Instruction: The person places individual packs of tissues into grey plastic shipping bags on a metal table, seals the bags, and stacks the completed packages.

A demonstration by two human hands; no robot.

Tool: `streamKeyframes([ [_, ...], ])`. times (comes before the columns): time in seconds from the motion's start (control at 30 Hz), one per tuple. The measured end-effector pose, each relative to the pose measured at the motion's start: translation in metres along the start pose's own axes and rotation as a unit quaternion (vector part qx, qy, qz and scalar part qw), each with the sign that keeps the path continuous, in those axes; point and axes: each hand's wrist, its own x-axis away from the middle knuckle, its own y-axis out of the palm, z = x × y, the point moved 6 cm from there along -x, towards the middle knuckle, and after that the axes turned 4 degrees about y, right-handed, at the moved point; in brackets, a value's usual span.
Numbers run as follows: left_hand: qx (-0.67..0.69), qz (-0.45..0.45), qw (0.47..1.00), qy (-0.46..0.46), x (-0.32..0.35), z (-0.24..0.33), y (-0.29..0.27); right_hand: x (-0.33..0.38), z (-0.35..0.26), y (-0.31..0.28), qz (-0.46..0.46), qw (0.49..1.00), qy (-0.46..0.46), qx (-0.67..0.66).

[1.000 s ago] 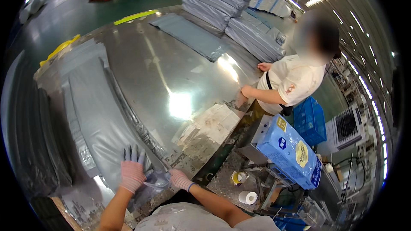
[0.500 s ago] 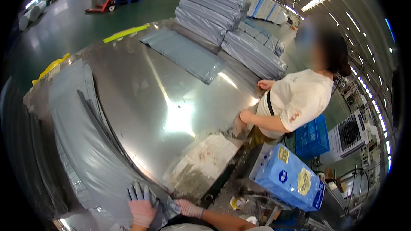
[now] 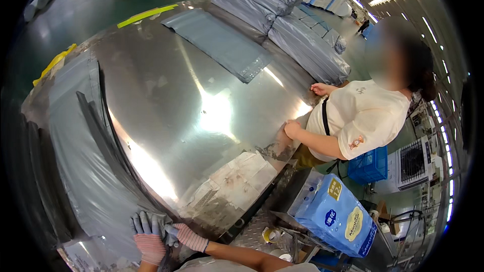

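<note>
A pile of long grey plastic sheets (image 3: 75,146) lies along the left side of the metal table. My left hand (image 3: 147,239), in a striped glove with grey fingertips, rests flat on the pile's near end, fingers stretched out. Right beside it, my right hand (image 3: 191,236) in a matching glove has its fingers closed on the bunched corner of the sheets. The plastic is creased between the two hands. A thin folded strip (image 3: 96,123) stands up from the pile's right edge.
Across the shiny table (image 3: 166,95) lies another grey sheet (image 3: 217,43), with stacked grey bundles (image 3: 252,0) behind it. A co-worker (image 3: 358,116) stands at the right edge, hands at the table. Nearer are a blue tissue package (image 3: 333,216) and a blue crate (image 3: 370,163).
My view has shifted a little. Both hands have moved slightly left and up in the picture, along with the near end of the sheets. The co-worker's hands stay at the table edge.
</note>
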Motion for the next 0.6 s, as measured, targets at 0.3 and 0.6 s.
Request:
streamKeyframes([
  [0.3, 0.086, -0.094, 0.991, 0.040, -0.012, -0.007, -0.031, -0.024, 0.006, -0.020, 0.102, 0.983, -0.072, 0.136],
  [0.6, 0.040, 0.022, 0.975, -0.217, 0.098, -0.077, -0.041, -0.033, 0.010, -0.010, 0.151, 0.968, 0.129, -0.156],
])
